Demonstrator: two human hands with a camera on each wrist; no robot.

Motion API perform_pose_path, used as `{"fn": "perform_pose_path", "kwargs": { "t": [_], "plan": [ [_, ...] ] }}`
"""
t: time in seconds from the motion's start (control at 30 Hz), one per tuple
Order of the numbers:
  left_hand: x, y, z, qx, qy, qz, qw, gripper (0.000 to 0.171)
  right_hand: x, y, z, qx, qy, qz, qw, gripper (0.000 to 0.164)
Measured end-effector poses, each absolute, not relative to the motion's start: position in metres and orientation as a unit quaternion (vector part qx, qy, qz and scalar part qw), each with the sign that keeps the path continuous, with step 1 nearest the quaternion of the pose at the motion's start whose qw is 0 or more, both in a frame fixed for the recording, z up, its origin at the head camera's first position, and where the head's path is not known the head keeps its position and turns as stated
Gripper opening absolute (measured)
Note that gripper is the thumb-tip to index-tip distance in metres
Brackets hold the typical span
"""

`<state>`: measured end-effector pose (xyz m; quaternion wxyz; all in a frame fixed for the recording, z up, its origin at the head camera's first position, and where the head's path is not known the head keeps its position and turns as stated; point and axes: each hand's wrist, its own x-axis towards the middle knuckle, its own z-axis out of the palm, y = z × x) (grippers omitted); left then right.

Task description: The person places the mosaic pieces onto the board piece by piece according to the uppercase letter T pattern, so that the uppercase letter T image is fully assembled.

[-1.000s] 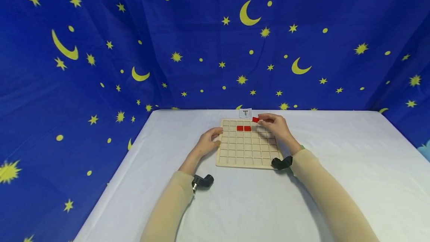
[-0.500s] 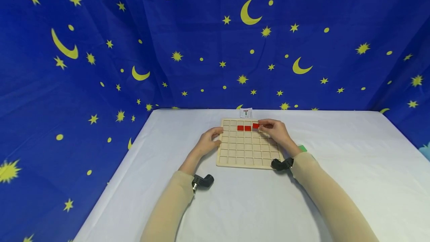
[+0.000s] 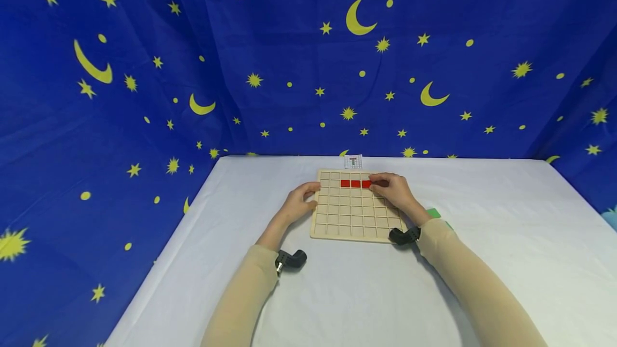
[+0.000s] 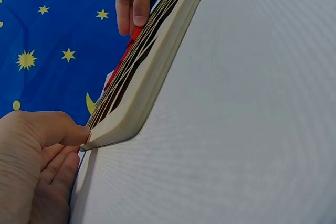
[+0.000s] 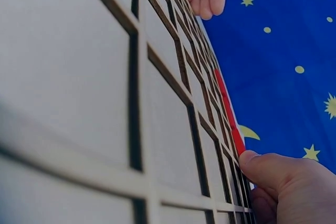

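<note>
A pale wooden grid board lies on the white table between both hands. Two red square tiles sit side by side in a row near its far edge. To their right is a third red tile, level with them in that row, which my right hand pinches at its right side. My left hand grips the board's left edge; in the left wrist view the thumb presses on the rim, with the other fingers curled beside it.
A small printed card with a grid pattern lies just beyond the board. Green pieces lie on the table, partly hidden by my right wrist. Blue star-patterned cloth hangs behind the white tabletop.
My right hand has brought the third red tile from above the board's far edge down toward me into the row. The left hand stays at the board's edge.
</note>
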<state>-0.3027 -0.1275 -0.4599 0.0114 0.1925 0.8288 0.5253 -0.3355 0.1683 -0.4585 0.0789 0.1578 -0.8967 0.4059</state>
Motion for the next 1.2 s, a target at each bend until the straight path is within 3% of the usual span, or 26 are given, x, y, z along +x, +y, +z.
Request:
{"fn": "perform_pose_path", "kwargs": {
  "t": [0.6, 0.87, 1.2],
  "plan": [
    [-0.304, -0.127, -0.46, 0.191, 0.831, 0.521, 0.012, 0.053, -0.335, 0.169, -0.458, 0.164, -0.896, 0.403, 0.089, 0.03],
    [-0.302, -0.126, -0.46, 0.177, 0.839, 0.515, 0.017, 0.053, -0.339, 0.165, -0.437, 0.1, -0.816, 0.57, 0.012, 0.042],
    [-0.303, -0.128, -0.46, 0.188, 0.837, 0.514, 0.012, 0.053, -0.333, 0.161, -0.396, 0.134, -0.763, 0.632, -0.023, 0.048]
  ]
}}
